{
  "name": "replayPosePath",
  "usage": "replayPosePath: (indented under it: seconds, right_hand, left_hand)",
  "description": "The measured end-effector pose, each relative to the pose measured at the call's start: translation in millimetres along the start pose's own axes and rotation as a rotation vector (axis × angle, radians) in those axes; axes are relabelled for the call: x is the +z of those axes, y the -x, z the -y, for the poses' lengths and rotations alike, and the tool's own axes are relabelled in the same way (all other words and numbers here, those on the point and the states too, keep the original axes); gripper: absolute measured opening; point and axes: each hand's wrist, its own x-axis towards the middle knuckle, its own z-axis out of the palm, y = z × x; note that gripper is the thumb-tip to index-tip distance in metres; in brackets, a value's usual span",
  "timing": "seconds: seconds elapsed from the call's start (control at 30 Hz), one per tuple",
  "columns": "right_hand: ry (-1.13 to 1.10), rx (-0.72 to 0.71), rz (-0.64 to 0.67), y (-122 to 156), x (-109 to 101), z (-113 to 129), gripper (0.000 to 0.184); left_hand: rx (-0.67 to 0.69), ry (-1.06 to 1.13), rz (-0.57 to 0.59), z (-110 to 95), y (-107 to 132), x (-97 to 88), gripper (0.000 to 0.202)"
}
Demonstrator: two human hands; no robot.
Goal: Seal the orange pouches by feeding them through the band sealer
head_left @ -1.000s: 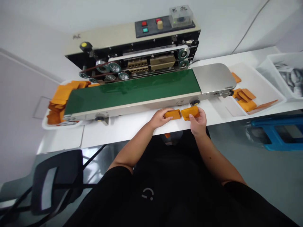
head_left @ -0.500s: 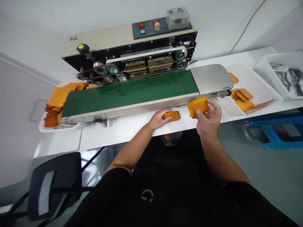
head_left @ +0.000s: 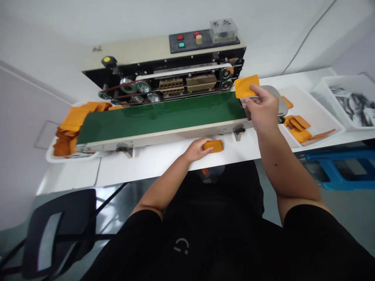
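Observation:
My right hand [head_left: 262,106] pinches an orange pouch [head_left: 246,86] and holds it up at the right end of the green conveyor belt [head_left: 161,116], close to the sealing machine's [head_left: 164,66] rollers. My left hand [head_left: 197,149] rests on the white table [head_left: 152,160] in front of the belt, fingers closed on a small stack of orange pouches [head_left: 213,146].
A white tray [head_left: 318,117] at the right holds several orange pouches [head_left: 297,128]. Another tray of orange pouches [head_left: 72,125] sits at the belt's left end. A white bin [head_left: 348,97] with dark items stands far right. A black chair [head_left: 55,230] is at lower left, a blue stool [head_left: 342,168] at right.
My right hand has lifted one orange pouch from beside the left hand's stack, up and away to the belt's right end. The left hand has stayed on its stack.

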Motion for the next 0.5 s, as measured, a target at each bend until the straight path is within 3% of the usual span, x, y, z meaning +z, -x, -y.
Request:
replayPosePath:
  seconds: [0.17,0.5]
  right_hand:
    - [-0.012,0.055,-0.015,-20,12,-8,0.039]
    - [0.025,0.071,0.09,-41,46,-16,0.034]
  left_hand:
    - [0.02,-0.003,0.012,2,0,0.5,0.043]
    - [0.021,0.005,0.023,1,0,1.1,0.043]
